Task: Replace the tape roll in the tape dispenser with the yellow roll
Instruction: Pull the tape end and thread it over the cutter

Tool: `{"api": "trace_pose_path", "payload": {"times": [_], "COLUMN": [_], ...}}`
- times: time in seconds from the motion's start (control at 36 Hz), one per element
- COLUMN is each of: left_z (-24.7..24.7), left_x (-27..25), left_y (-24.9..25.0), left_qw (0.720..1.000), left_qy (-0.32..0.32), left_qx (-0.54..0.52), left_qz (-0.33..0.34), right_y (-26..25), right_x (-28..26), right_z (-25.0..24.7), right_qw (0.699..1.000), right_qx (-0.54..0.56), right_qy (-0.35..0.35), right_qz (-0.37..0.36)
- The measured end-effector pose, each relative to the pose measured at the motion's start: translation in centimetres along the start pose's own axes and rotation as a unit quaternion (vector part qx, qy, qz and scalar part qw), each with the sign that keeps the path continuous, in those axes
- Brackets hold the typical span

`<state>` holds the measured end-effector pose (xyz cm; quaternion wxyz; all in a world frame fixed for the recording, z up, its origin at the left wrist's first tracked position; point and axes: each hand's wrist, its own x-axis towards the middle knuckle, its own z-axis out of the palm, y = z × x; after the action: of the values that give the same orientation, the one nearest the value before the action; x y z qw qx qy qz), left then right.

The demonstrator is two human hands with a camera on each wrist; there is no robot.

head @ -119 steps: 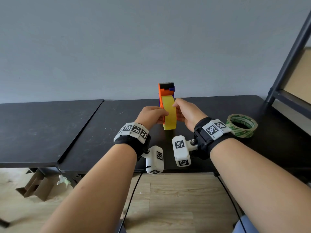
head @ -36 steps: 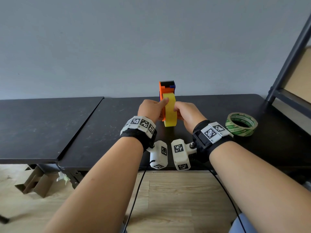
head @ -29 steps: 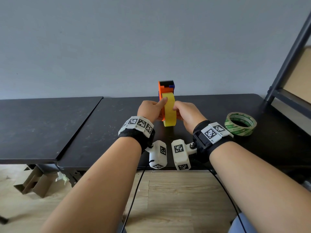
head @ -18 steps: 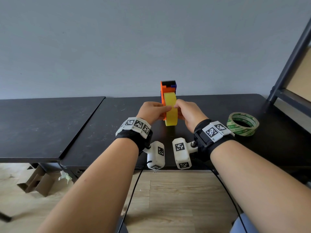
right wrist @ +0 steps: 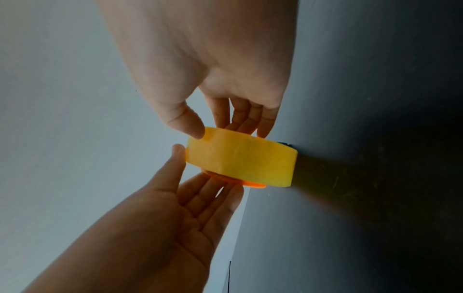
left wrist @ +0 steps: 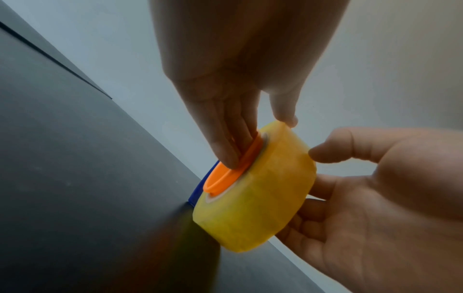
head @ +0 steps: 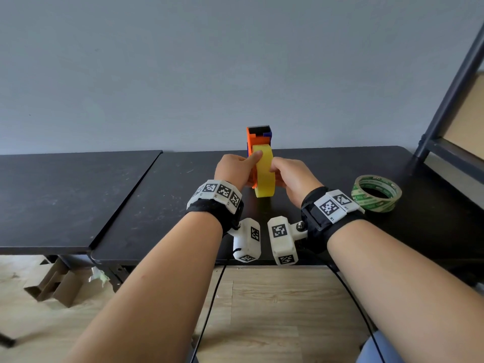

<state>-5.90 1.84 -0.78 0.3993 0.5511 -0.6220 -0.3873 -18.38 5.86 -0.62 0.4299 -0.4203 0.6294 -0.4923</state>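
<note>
**A:** Where's the yellow roll (head: 265,176)?

**B:** On edge on the table (head: 157,205), seated over the orange hub (left wrist: 220,180) of the tape dispenser (head: 259,138). The right hand (head: 290,176) pinches its rim, probably steering it.

**A:** And the left hand (head: 235,170)?

**B:** Straight fingers press the hub, thumb on the roll, likely bracing. The green roll (head: 376,193) lies well right, already out.

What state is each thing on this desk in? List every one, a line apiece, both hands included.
yellow roll, upright on edge, orange hub in its core.
tape dispenser, standing upright on the table, behind the roll.
green tape roll, lying flat, untouched.
left hand, straight fingers pressing the hub, thumb on the roll's rim.
right hand, pinches the roll, thumb on its rim.
</note>
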Motion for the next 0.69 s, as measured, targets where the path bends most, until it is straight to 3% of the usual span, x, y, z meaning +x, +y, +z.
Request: {"api": "trace_pose_path", "payload": {"times": [0.25, 0.44, 0.69], "left_z": [-0.2, -1.0, -1.2], "left_x": [0.0, -0.2, -0.4], "left_y": [-0.7, -1.5, -1.5], "left_qw": [1.0, 0.988, 0.991], "left_qy": [-0.016, -0.087, -0.094], "left_qx": [-0.019, -0.119, -0.098], "left_qz": [-0.008, -0.046, -0.017], "right_y": [-0.1, 0.2, -0.1], "right_x": [-1.1, -0.8, -0.8], "right_z": [0.0, 0.0, 0.0], "right_qw": [1.0, 1.0, 1.0], "right_qx": [-0.016, -0.003, 0.003], "right_qy": [-0.017, -0.018, -0.026], "right_qz": [-0.017, -0.011, -0.006]}}
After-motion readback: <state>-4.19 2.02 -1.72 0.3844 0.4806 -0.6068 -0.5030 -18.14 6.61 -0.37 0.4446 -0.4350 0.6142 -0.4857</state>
